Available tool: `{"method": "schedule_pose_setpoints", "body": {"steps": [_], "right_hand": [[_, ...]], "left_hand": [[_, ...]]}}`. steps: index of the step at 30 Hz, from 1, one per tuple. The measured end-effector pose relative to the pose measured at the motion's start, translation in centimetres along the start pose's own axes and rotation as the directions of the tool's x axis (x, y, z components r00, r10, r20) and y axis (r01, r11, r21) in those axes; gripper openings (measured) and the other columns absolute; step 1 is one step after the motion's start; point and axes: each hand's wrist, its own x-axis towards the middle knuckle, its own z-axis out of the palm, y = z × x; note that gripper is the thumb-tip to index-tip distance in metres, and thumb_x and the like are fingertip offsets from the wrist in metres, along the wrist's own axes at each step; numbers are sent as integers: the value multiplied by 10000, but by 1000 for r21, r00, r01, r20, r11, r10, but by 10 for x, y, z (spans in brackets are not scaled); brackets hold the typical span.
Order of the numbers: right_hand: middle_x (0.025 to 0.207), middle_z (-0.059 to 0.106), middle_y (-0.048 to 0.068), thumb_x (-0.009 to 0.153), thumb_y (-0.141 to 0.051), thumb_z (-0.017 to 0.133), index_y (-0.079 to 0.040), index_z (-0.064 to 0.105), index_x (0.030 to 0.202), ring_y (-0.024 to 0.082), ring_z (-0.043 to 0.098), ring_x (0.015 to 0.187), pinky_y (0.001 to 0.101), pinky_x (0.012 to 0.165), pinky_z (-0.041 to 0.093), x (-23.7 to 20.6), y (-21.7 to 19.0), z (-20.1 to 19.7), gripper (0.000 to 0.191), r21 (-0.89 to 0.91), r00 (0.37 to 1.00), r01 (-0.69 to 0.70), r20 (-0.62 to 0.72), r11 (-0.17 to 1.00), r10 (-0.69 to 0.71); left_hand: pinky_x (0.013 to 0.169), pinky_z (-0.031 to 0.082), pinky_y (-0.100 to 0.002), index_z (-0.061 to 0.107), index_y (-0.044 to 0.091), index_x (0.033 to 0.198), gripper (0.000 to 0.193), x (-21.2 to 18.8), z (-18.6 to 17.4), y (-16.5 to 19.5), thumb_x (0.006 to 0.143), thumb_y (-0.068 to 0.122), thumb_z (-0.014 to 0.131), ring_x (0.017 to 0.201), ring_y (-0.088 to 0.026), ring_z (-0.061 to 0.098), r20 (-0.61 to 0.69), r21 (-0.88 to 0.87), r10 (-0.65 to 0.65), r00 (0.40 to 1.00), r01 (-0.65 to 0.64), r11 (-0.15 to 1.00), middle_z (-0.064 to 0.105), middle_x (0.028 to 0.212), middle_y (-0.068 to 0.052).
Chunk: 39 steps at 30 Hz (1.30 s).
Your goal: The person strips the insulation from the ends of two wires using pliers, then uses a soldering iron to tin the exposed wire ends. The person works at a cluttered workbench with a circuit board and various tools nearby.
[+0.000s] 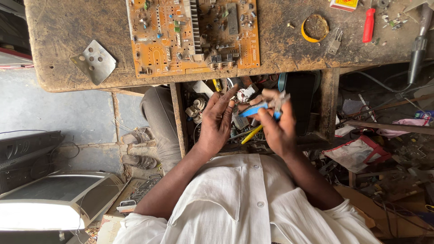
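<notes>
Wearing a white shirt [244,203], the person is holding both hands over an open drawer [253,113] crammed with small parts. Their right hand [278,129] is curling its fingers shut around blue-handled pliers [264,107], whose metal nose is pointing up and to the right, just above the knuckles. Their left hand [218,119] is spreading its fingers loosely open, the fingertips reaching toward the blue handle and nearly touching it; whether they are gripping anything is too small to tell. A yellow-handled tool [251,134] is lying in the drawer below the hands. Farther off, an orange circuit board [194,34] is resting on the worn workbench [68,27], with a holed metal plate [96,61] lying to its left and a red screwdriver [369,25] well to its right.
</notes>
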Motion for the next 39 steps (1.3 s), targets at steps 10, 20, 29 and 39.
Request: {"method": "schedule_pose_setpoints", "body": {"steps": [10,20,29,39], "right_hand": [[1251,645,233,1035,-145,518,-36,468,1430,334,673,1158,516,1057,543,23,6,-14,413,292,1000,19,13,956,-24],[1090,696,116,1046,-49,629,-9,590,1189,212,678,923,299,829,538,13,-26,12,154,-647,965,249,104,721,-240],[1062,665,141,962,68,742,16,618,1119,241,690,974,331,878,561,18,-34,29,207,-703,890,415,179,578,-420],[1059,669,129,975,72,739,15,595,1115,182,685,958,296,835,562,16,-24,25,208,-654,915,365,119,663,-386]], "left_hand": [[688,471,-264,554,50,1489,396,-3,2,4,1095,74,584,774,-113,510,23,-84,-24,999,26,996,576,896,-46],[670,489,-241,534,28,1483,424,1,-7,20,1077,151,545,780,-96,594,149,-298,-139,979,179,938,680,882,-54],[732,533,-313,652,-25,1341,295,-1,-4,17,1072,90,610,808,-169,618,104,-128,-5,995,19,992,617,909,-123],[784,562,-311,650,-33,1313,270,-1,-1,8,1075,84,601,858,-186,683,119,-123,56,991,-41,992,683,928,-111]]}}
